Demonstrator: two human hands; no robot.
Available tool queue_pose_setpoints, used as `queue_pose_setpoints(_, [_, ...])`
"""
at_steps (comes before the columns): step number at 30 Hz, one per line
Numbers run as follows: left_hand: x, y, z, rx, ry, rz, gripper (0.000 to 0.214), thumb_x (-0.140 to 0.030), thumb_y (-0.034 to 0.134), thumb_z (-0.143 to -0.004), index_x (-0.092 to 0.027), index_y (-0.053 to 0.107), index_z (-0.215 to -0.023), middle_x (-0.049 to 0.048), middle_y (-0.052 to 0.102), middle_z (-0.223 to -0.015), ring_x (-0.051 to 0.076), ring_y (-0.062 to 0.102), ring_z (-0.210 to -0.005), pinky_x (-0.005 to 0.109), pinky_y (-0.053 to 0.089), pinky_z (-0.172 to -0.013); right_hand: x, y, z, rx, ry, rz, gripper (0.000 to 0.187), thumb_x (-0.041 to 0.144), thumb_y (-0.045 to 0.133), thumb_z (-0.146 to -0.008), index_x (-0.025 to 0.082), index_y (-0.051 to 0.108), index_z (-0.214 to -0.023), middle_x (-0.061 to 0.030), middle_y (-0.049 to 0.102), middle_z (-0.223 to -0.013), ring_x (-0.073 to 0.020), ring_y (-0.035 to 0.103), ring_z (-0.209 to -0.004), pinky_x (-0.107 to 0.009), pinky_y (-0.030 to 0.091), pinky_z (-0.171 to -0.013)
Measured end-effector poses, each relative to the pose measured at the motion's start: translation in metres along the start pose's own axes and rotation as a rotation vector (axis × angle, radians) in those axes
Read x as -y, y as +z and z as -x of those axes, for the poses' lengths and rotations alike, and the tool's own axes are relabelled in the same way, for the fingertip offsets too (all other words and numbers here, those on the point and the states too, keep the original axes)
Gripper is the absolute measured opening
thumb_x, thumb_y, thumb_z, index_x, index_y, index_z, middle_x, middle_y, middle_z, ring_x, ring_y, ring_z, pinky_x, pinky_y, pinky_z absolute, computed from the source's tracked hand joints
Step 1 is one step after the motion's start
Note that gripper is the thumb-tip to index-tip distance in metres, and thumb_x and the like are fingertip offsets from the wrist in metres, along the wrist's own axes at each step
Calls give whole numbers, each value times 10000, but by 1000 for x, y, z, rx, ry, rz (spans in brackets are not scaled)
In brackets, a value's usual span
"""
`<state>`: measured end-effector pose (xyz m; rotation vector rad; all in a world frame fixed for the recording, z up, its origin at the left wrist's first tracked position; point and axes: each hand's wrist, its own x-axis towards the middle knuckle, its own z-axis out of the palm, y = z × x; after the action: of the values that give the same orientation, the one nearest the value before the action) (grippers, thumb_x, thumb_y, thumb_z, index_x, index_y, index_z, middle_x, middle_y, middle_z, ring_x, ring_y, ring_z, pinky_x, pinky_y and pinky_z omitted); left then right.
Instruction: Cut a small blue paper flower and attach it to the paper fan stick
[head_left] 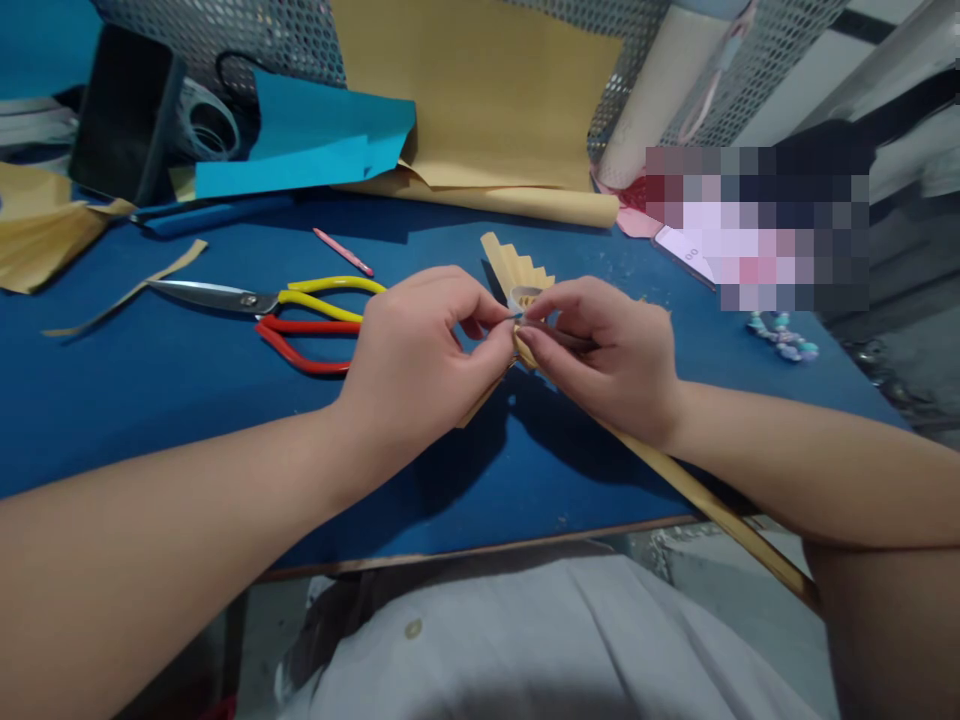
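The bare left forearm (pixel 172 520) and right forearm (pixel 795 465) reach in from 8 and 3 o'clock, the left hand (pixel 412 370) and right hand (pixel 611 360) pinching close together at the centre.

A blue-topped worktable (pixel 112 420) spread from nine o'clock round to three, its near edge trimmed in brown wood (pixel 480 548). Behind it, at twelve, stood a perforated metal screen (pixel 225 35) — grey and finely holed. Past one o'clock showed a pale wall (pixel 787 95), and at five lay a rough concrete floor (pixel 720 560), all under dim, even light.
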<state>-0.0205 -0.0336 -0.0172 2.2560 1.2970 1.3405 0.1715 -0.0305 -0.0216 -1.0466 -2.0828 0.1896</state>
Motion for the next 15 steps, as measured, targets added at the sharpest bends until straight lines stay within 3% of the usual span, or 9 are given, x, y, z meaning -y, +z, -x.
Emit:
queue_pose_setpoints(7, [-1, -2, 1, 56, -29, -2, 96, -208, 654, -852, -195, 711, -776, 22, 732, -819, 167, 656, -791, 293, 464, -704, -2, 0, 0, -17, -12, 52, 131, 288, 633, -898, 184, 700, -856, 6, 673, -661, -112, 564, -602, -257, 407, -603])
queue_pose_setpoints(15, [-1, -1, 0, 120, -47, 21, 82, -200, 634, -834, -194, 715, -824, 23, 713, -828, 164, 635, -780, 277, 456, -681, 0, -2, 0, 2, -13, 129, 125, 280, 642, -883, 193, 724, -845, 1, 715, -706, -129, 615, -635, -258, 416, -620])
